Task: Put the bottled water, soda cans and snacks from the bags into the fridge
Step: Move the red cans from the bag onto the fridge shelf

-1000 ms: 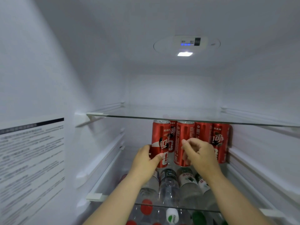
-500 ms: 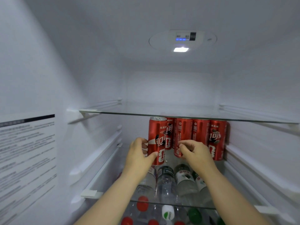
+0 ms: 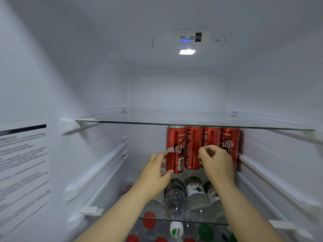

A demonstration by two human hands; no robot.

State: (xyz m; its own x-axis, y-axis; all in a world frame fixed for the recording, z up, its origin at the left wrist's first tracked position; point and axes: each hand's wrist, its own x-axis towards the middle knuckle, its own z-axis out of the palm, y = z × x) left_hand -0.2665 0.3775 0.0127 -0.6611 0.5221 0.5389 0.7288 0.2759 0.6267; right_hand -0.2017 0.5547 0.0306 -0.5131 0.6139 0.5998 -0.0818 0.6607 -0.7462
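Observation:
Several red soda cans stand in a row at the back right of the fridge's middle glass shelf (image 3: 183,221). My left hand (image 3: 154,173) grips the leftmost can (image 3: 175,145), thumb across its front and fingers round its left side. My right hand (image 3: 217,163) has curled fingers at the right edge of the second can (image 3: 192,147) and covers the lower part of the third can (image 3: 211,137). A fourth can (image 3: 229,138) stands by the right wall. Water bottles (image 3: 197,196) lie side by side below the cans, seen through the glass.
An upper glass shelf (image 3: 192,123) runs just above the can tops, with nothing on it. The shelf's left half beside the cans holds nothing. A printed label (image 3: 22,163) is on the left wall. The fridge lamp (image 3: 187,52) shines from the ceiling.
Both hands have pushed deeper into the fridge. The two front cans have moved back into one row with the others. My right hand has slid from round the second can to its right edge.

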